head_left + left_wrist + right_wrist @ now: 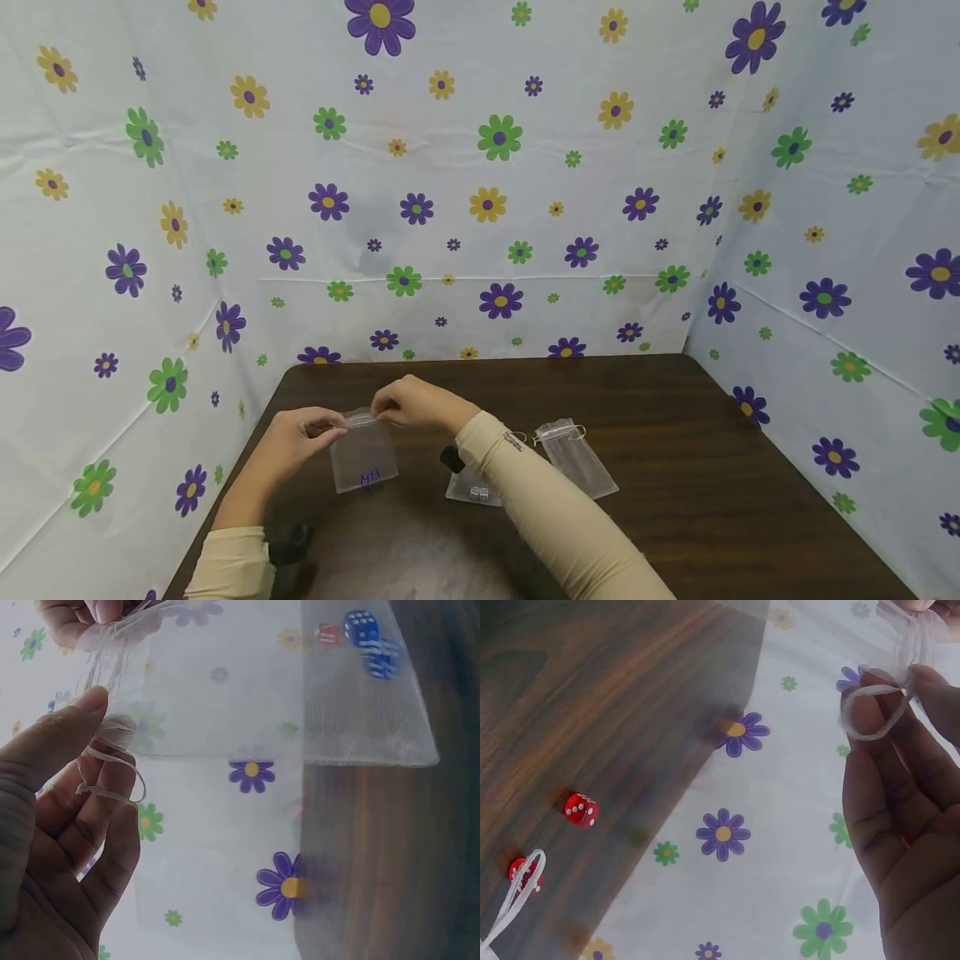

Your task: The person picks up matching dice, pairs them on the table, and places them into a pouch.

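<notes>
A sheer white drawstring bag (360,454) hangs upright between my hands, with two blue dice (362,628) at its bottom. My left hand (303,433) pinches the left side of its gathered top between thumb and forefinger. Opposite it, my right hand (416,404) pinches the right top corner. A loop of white drawstring (112,797) dangles by the left fingers, and another cord loop (870,712) hangs at the right fingers. Through the mesh in the left wrist view a red die (328,634) shows beside the blue ones.
On the dark wooden table (660,417) lies a sheer bag with white dice (478,493), partly under my right forearm. Another sheer bag (581,462) lies farther right. The right wrist view shows red dice (581,810) near a white cord (517,900). Flowered cloth (420,167) surrounds the table.
</notes>
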The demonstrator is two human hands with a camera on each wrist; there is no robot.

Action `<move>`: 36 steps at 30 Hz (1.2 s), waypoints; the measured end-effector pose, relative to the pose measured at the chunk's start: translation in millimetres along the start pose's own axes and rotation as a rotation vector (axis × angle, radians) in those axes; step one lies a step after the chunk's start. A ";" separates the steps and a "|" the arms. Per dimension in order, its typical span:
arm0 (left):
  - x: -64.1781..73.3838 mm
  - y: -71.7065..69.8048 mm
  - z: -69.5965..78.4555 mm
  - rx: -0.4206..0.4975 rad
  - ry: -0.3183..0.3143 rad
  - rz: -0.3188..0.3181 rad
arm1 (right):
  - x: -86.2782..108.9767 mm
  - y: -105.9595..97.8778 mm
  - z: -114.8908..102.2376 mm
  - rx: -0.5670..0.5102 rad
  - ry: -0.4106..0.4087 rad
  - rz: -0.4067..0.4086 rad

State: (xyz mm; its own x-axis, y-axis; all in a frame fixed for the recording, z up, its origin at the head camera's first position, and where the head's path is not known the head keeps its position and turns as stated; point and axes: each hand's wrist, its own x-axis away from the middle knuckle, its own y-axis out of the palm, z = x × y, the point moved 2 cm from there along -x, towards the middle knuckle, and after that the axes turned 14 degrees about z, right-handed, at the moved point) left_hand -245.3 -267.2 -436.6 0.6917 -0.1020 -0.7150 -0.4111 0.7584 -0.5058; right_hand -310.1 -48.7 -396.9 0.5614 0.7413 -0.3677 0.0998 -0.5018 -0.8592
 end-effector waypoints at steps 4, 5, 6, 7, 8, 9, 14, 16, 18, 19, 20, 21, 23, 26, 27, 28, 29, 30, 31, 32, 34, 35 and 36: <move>-0.3 -3.4 2.7 -0.016 -0.015 -0.001 | 1.4 -2.1 -0.7 -0.069 0.013 -0.006; 0.0 -3.6 2.1 -0.020 -0.024 -0.005 | 2.1 -1.5 0.0 -0.095 0.020 -0.010; 0.4 -3.4 1.2 -0.019 -0.038 -0.011 | 2.9 -0.9 1.2 -0.121 0.028 -0.012; 1.1 -3.2 -0.4 -0.015 -0.057 -0.019 | 3.4 0.8 3.2 -0.143 0.035 -0.015; 1.9 -2.7 -2.4 -0.017 -0.072 -0.027 | 3.9 2.8 5.8 -0.169 0.044 -0.016; 2.8 -1.9 -4.6 -0.017 -0.089 -0.036 | 4.5 5.4 9.0 -0.188 0.054 -0.018; 7.3 3.2 -16.4 -0.047 -0.152 -0.068 | 7.9 19.3 28.4 -0.210 0.115 -0.012; 8.2 5.2 -20.1 -0.068 -0.157 -0.070 | 9.6 23.3 35.2 -0.193 0.147 0.000; 8.5 7.1 -23.3 -0.093 -0.150 -0.070 | 10.7 26.0 40.6 -0.174 0.177 0.021; 8.6 8.2 -25.1 -0.096 -0.147 -0.073 | 11.1 27.5 42.9 -0.167 0.191 0.029; 8.6 9.3 -27.0 -0.101 -0.145 -0.076 | 11.6 28.8 45.0 -0.160 0.204 0.035; 8.6 10.5 -29.0 -0.104 -0.147 -0.081 | 12.0 29.9 46.4 -0.156 0.216 0.040; 8.0 13.7 -32.8 -0.103 -0.153 -0.097 | 13.4 31.6 49.5 -0.151 0.237 0.043; 9.4 18.4 -39.8 -0.102 -0.184 -0.134 | 16.0 37.3 54.5 -0.159 0.262 0.038; 10.2 20.0 -42.5 -0.102 -0.196 -0.148 | 16.8 39.5 55.7 -0.163 0.272 0.039; 11.4 21.3 -45.1 -0.102 -0.209 -0.158 | 17.7 41.6 57.2 -0.165 0.282 0.039; 12.8 22.4 -47.4 -0.101 -0.220 -0.169 | 18.6 43.6 58.5 -0.173 0.294 0.043; 14.1 23.4 -49.4 -0.105 -0.234 -0.178 | 19.2 45.3 59.8 -0.170 0.297 0.043; 15.3 24.2 -51.2 -0.105 -0.245 -0.184 | 19.9 46.7 61.0 -0.168 0.303 0.044; 16.4 24.8 -52.6 -0.109 -0.258 -0.187 | 20.4 47.9 62.3 -0.163 0.308 0.046; 18.2 25.4 -53.8 -0.112 -0.278 -0.191 | 21.4 50.1 65.0 -0.154 0.318 0.043; 18.8 25.5 -53.9 -0.112 -0.282 -0.193 | 21.7 51.0 66.5 -0.150 0.322 0.044; 19.3 25.6 -54.0 -0.111 -0.288 -0.194 | 21.9 52.0 68.0 -0.144 0.325 0.041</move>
State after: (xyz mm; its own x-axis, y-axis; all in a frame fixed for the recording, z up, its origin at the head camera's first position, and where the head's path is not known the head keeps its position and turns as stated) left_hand -274.6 -284.5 -489.4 0.8956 -0.0399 -0.4430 -0.3063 0.6668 -0.6794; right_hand -348.4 -28.2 -473.9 0.7973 0.5500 -0.2488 0.1731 -0.6032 -0.7786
